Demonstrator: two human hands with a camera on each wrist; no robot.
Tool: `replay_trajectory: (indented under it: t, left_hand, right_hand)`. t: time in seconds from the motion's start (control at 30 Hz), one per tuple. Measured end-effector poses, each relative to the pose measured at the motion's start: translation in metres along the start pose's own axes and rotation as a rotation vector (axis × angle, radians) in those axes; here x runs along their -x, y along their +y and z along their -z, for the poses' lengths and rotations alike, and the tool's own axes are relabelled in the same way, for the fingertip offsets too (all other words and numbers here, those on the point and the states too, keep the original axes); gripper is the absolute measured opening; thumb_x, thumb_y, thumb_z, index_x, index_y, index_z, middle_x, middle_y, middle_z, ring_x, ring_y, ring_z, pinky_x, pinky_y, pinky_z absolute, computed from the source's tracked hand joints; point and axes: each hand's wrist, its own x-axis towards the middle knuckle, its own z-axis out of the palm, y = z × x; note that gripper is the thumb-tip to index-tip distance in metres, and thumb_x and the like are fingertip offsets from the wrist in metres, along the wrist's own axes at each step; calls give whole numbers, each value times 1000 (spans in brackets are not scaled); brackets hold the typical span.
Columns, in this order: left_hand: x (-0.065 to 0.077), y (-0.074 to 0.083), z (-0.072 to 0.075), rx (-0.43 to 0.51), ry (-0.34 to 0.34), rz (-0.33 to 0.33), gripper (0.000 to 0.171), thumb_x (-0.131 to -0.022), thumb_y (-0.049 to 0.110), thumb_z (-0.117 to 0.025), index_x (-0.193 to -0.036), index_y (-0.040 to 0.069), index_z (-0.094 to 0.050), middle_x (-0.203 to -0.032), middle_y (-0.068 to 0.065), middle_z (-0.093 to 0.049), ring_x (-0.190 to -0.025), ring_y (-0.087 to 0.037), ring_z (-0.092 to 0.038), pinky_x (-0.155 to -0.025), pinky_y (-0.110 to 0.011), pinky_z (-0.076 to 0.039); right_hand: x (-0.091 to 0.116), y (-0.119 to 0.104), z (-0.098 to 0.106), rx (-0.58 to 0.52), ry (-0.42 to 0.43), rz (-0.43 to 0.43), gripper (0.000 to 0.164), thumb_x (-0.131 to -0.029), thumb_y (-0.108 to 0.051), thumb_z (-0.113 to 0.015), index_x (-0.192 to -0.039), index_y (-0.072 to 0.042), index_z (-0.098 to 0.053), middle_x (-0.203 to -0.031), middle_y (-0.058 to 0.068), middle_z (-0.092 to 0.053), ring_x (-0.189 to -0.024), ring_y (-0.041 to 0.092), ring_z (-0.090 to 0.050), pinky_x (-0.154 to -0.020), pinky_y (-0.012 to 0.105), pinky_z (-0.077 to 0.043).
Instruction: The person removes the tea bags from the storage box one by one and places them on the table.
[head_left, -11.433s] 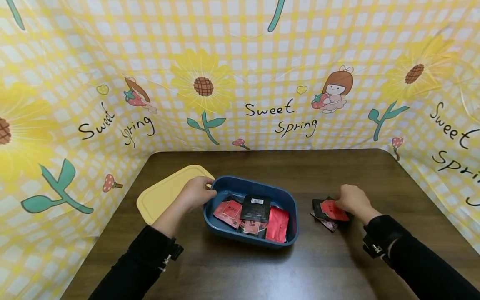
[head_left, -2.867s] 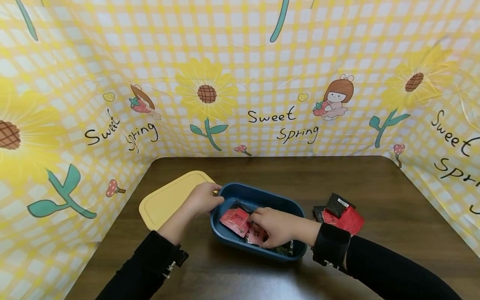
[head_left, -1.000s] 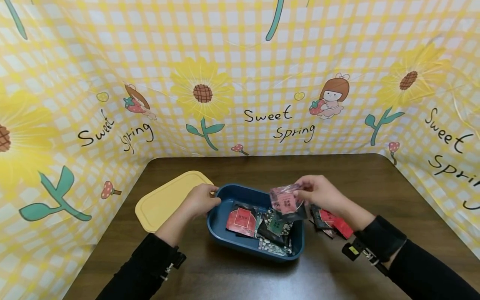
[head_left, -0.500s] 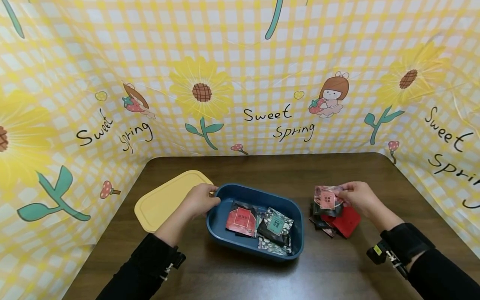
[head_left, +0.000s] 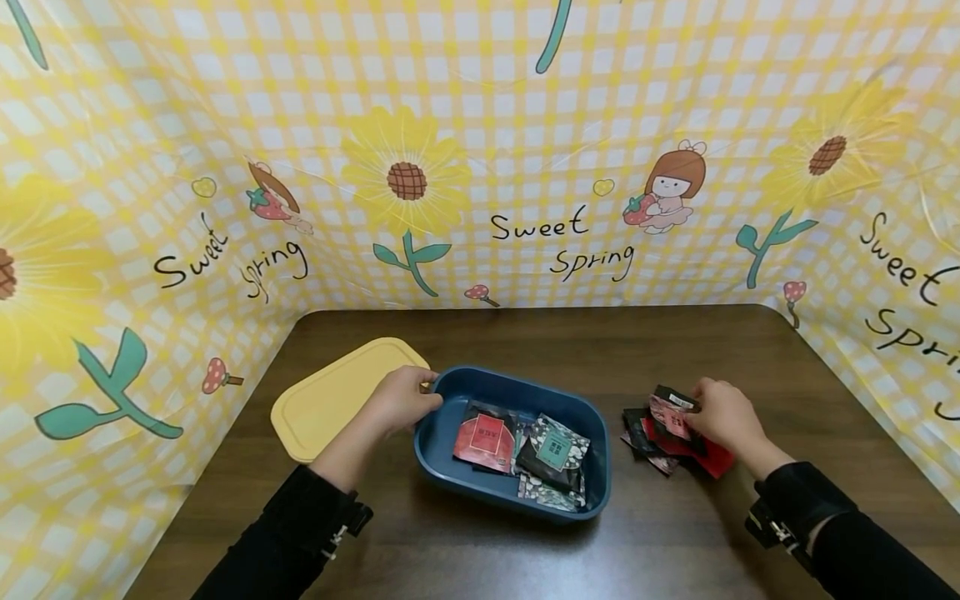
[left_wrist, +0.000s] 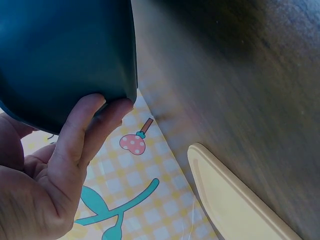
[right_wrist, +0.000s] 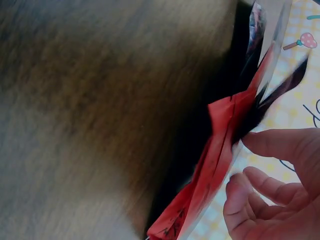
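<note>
My left hand [head_left: 401, 396] grips the left end of the blue plastic box [head_left: 465, 486]; in the left wrist view its fingers [left_wrist: 77, 125] lie against the outer wall. Inside the box are a pink-and-black sachet [head_left: 486, 439], a green-labelled sachet [head_left: 555, 450] and more sachets partly under them. Right of the box, my right hand [head_left: 723, 414] is at a pile of sachets, at the edge of a pink-and-black sachet [head_left: 670, 417] on top. A red sachet [right_wrist: 220, 135] lies beneath. In the right wrist view one fingertip touches the dark sachet's edge, the other fingers apart from it.
A yellow lid [head_left: 322, 408] lies flat on the brown wooden table [head_left: 495, 567], left of the box and partly behind my left hand. A yellow checked cloth [head_left: 480, 150] stands around the table's back and sides.
My right hand has carried the pink-and-black sachet from the box rightwards and laid it on the pile. Sachets in the pile grew as those in the box lessened. My left hand stays on the box.
</note>
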Motion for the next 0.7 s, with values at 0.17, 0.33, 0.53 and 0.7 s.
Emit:
replay_trajectory:
  t: [0.17, 0.33, 0.53, 0.7]
  left_hand:
    - [0, 1, 0, 4, 7, 4, 43, -100, 9, -64, -140, -4, -62, -108, -18, -72, -70, -18, -66, -60, -29, -63]
    - [0, 1, 0, 4, 4, 7, 42, -100, 9, -64, -140, -3, -62, -108, -18, -72, -71, -18, -66, -61, -29, -63]
    - [0, 3, -1, 7, 2, 1, 42, -100, 9, -64, -140, -3, -62, -110, -18, -72, -72, -19, -67, -61, -30, -63]
    - [-1, 6, -3, 19, -10, -1, 42, -100, 9, -64, -140, -3, -62, -115, -19, -72, -73, -19, -68, -62, -31, -64]
  right_hand:
    - [0, -1, -2, 23, 13, 26, 30, -81, -8, -79, -98, 13, -65, -85, 23, -66, -80, 37, -64, -72, 55, -55]
    - [0, -6, -1, 16, 38, 31, 28, -82, -6, -74, -101, 13, -66, -91, 26, -66, -84, 40, -64, -74, 56, -55]
    - [1, -51, 7, -95, 132, 184, 23, -90, -2, -72, -110, 9, -67, -104, 27, -66, -94, 42, -67, -80, 56, -57]
    - [4, -106, 6, -185, 81, 483, 22, -90, -2, -76, -111, 1, -71, -107, 15, -66, -94, 30, -66, -79, 45, -58]
